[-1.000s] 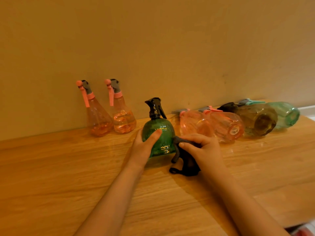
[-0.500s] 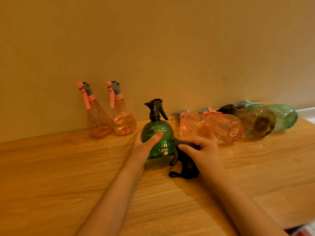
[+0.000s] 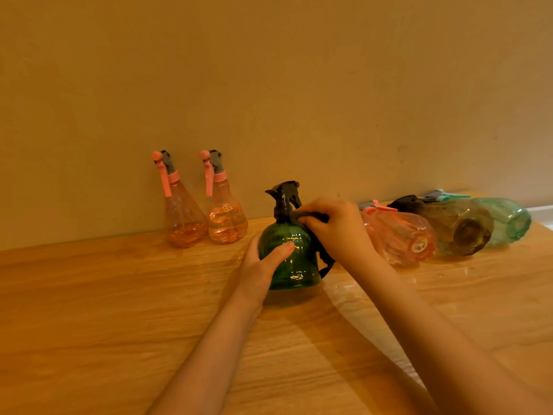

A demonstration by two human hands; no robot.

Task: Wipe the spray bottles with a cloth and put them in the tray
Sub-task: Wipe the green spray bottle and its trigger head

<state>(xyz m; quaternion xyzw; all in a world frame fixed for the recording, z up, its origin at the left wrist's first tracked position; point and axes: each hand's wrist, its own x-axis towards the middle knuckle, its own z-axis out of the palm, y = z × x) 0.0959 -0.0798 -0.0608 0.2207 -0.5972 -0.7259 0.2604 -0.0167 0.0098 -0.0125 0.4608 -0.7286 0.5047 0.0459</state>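
Observation:
A green round spray bottle with a black trigger head stands upright on the wooden table. My left hand grips its left side, thumb across the front. My right hand presses a dark cloth against the bottle's neck and right shoulder; part of the cloth hangs down beside the bottle. Two pink cone-shaped spray bottles stand upright by the wall. No tray is in view.
To the right, several bottles lie on their sides along the wall: a pink one, a brown one and a pale green one. The beige wall closes off the back of the table.
My right hand has risen with the cloth from the bottle's lower right side to its neck. The left hand keeps holding the bottle, which has stayed in place.

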